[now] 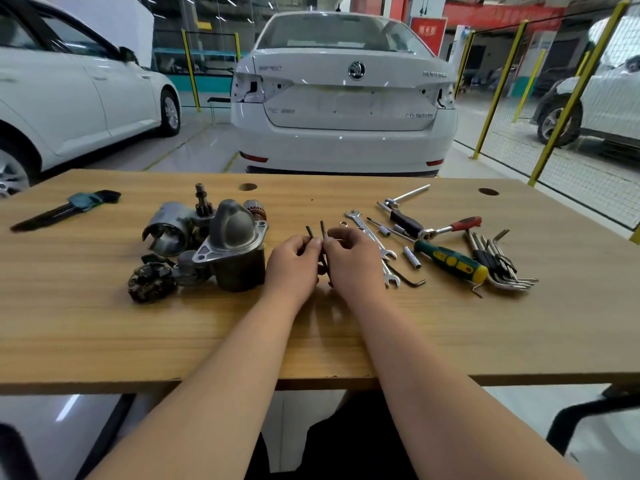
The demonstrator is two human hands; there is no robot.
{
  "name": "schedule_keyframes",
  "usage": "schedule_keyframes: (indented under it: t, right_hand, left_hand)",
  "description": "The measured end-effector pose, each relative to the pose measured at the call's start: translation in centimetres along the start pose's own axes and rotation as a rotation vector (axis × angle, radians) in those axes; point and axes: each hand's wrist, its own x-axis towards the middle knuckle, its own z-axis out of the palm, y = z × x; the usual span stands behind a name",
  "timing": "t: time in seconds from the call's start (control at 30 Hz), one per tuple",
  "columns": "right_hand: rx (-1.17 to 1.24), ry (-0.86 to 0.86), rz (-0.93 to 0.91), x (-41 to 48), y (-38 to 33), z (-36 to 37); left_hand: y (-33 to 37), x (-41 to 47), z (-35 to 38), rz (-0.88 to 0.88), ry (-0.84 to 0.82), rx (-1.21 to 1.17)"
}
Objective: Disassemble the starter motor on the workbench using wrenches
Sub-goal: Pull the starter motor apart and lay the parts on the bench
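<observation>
The starter motor point(228, 251) stands on the wooden workbench point(104, 323), its grey nose housing up and dark body below. Loose parts lie to its left: a metal yoke shell point(166, 233), a pinion shaft point(201, 202), a dark brush piece point(150, 282). My left hand point(294, 261) pinches one thin dark bolt point(309, 233) just right of the motor. Touching it on the right, my right hand point(353, 261) pinches a second long dark bolt point(323, 230). Both bolts stick up above my fingers.
To the right lie open-end wrenches point(372, 242), a red-handled ratchet point(453, 226), a green and yellow screwdriver point(450, 261), sockets, a T-handle and a hex key set point(498, 265). A folded hex key set point(69, 209) lies far left. A white car point(343, 98) is parked behind the bench.
</observation>
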Motion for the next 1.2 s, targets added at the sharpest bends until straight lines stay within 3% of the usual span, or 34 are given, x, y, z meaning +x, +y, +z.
schedule_keyframes:
  t: [0.2, 0.33, 0.5, 0.67, 0.73, 0.8, 0.87, 0.97, 1.03, 1.2]
  right_hand:
    - [-0.379, -0.194, -0.041, -0.5, -0.8, 1.2]
    - [-0.475, -0.245, -0.004, -0.2, -1.4, 1.9]
    - [-0.461, -0.288, 0.142, 2.1, -2.4, 3.2]
    - [-0.618, -0.324, 0.155, 3.3, -2.8, 5.9]
    - [-0.556, -0.315, 0.150, 3.5, -2.5, 6.5]
    - [-0.537, -0.278, 0.143, 3.4, -2.1, 6.6]
    - [-0.590, -0.233, 0.122, 3.0, -1.6, 6.2]
    - [-0.795, -0.218, 0.053, 2.0, -0.9, 5.8]
    - [-0.898, -0.266, -0.015, 1.3, -0.8, 6.0]
    - [-0.996, -0.408, -0.203, 0.7, -0.4, 7.4]
  left_hand:
    - [0.6, 0.0, -1.4, -0.169, 0.048, -0.023]
    - [1.4, -0.9, -1.5, -0.229, -0.043, -0.048]
    - [0.8, -3.4, -3.8, 0.065, -0.074, 0.274]
    - [0.6, -4.1, -7.4, 0.546, 0.158, 0.452]
    - [-0.2, -3.8, -8.8, 0.623, 0.320, 0.569]
    - [-1.2, -3.4, -10.7, 0.542, 0.456, 0.619]
    - [-2.5, -2.7, -13.1, 0.390, 0.457, 0.720]
    - [-4.7, -1.6, -16.9, 0.101, 0.243, 0.938]
    - [-5.9, -1.1, -18.0, -0.043, 0.102, 0.949]
    - [-6.4, 0.2, -17.7, -0.072, 0.048, 0.840]
